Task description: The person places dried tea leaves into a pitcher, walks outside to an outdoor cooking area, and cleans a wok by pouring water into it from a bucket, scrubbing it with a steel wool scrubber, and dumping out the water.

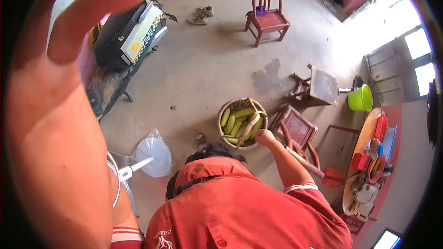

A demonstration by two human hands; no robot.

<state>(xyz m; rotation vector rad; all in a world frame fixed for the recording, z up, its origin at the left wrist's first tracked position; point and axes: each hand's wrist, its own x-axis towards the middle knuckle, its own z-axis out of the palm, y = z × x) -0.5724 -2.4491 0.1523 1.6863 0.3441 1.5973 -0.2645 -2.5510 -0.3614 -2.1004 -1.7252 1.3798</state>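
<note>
A wicker basket (223, 131) with a bent wooden handle (255, 118) is in front of my legs. Several long green-yellow gourds (238, 127) lie inside it, probably loofahs or cucumbers. My right hand (264, 137) is closed at the basket's right rim, close beside the handle; its fingertips are hidden. Raised close to the camera, my left hand (69, 60) fills the left side of the view. Two of its digits are stretched apart with nothing seen between them, and part of the hand is cut off by the edge.
Right of the basket stand a reddish wooden chair (297, 127), a dark stool (324, 85) and a lime-green bucket (360, 98). Another chair (266, 18) is farther back. A cluttered table (367, 133) lines the right wall. At left are a scooter (124, 41) and a plastic-covered fan (153, 156).
</note>
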